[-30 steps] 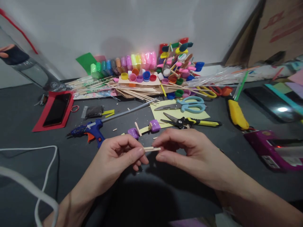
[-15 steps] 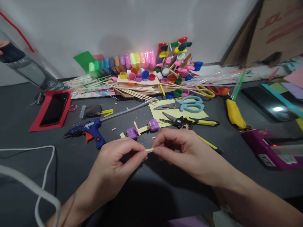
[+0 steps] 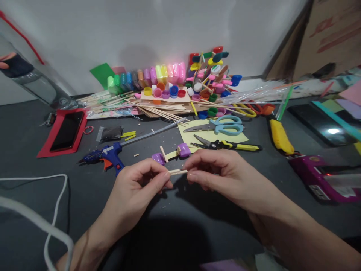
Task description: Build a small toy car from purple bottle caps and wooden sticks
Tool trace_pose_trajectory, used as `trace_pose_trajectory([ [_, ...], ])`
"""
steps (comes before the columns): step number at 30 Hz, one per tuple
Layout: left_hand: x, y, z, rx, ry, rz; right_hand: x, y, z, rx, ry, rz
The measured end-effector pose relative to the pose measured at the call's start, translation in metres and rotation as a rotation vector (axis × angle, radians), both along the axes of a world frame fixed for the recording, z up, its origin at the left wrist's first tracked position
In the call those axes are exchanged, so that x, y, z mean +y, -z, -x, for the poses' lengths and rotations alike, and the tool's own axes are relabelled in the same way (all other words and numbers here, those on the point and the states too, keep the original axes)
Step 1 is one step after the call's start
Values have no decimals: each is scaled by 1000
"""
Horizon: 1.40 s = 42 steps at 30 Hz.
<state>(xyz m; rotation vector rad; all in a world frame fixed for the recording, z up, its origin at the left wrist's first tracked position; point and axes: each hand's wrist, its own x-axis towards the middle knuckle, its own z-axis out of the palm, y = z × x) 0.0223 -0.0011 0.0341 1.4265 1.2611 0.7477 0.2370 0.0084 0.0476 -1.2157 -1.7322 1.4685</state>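
Two short wooden stick pieces (image 3: 177, 172) lie side by side between my hands, near the centre of the view. My left hand (image 3: 141, 184) pinches their left ends between thumb and fingers. At their right end is my right hand (image 3: 222, 177), its thumb and fingertips curled close to the tip; whether they grip it cannot be made out. Just beyond the hands are two purple pieces (image 3: 184, 150) on a pale yellow strip, with a small wooden stick (image 3: 164, 154) between them.
A blue glue gun (image 3: 113, 155) lies left of the hands. Blue-handled scissors (image 3: 227, 125) and yellow-black pliers (image 3: 225, 144) lie beyond my right hand. Farther back are wooden sticks (image 3: 160, 110) and coloured caps. A purple device (image 3: 318, 178) sits right, a white cable (image 3: 36, 222) left.
The fingertips of both hands are slightly farther apart, and more of the stick pieces shows between them. My right fingers have loosened from the right end. The view has shifted slightly.
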Motion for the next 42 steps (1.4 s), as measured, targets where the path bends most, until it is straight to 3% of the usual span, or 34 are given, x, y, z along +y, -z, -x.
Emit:
trace_pose_trajectory([
  [4,0,0,-2,-137,-15,110,0,2,1,-11,25,-24],
  [8,0,5,1,-305,62,192,0,0,0,21,19,0],
  [12,3,10,3,-437,49,186,-1,-2,-1,49,28,7],
  [16,3,12,5,-365,-76,64,0,-4,-2,57,47,0],
  [21,-2,8,5,-178,11,-13,-1,-4,-3,66,19,-11],
  [27,-4,-1,3,-209,74,33,-2,-3,-3,65,-8,-13],
  [34,-4,6,4,-145,122,-11,-2,-3,1,86,-19,-24],
  [38,-5,10,2,-213,123,97,-2,0,1,174,47,50],
  [42,-2,16,0,-361,215,267,1,2,-1,238,48,86],
])
